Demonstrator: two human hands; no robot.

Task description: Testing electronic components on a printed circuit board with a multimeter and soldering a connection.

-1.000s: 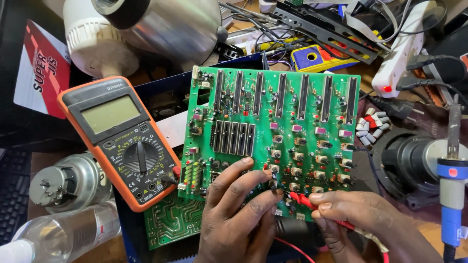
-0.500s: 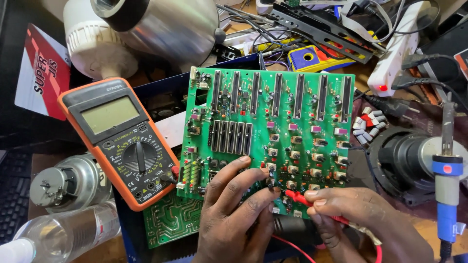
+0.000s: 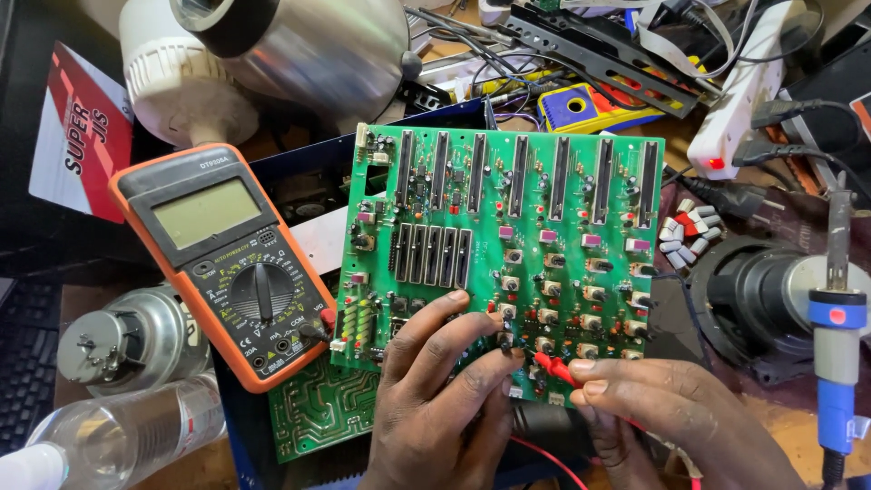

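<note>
Since a second ago, right hand [image 3: 671, 408] still pinches the red probe [image 3: 555, 367] on the circuit board [image 3: 508, 245]'s 6 o'clock edge, left hand [image 3: 445, 390] grips a black probe [image 3: 504, 343] beside it.

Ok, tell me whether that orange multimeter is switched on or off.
Cannot tell. The multimeter lies face up beside the green circuit board and its display is blank grey with no digits, but the dial's setting is too small to read.

Both wrists ran off the bottom edge. Left hand [image 3: 435, 408] covered the lower middle of the green slider-studded circuit board [image 3: 508, 245]. Right hand [image 3: 671, 417] hid most of the red-tipped probe [image 3: 553, 367]; its contact point too small to tell. Clear plastic bottle [image 3: 118, 440] cut off at the lower left corner. Blue-handled soldering iron [image 3: 835, 363] cropped below.
</note>
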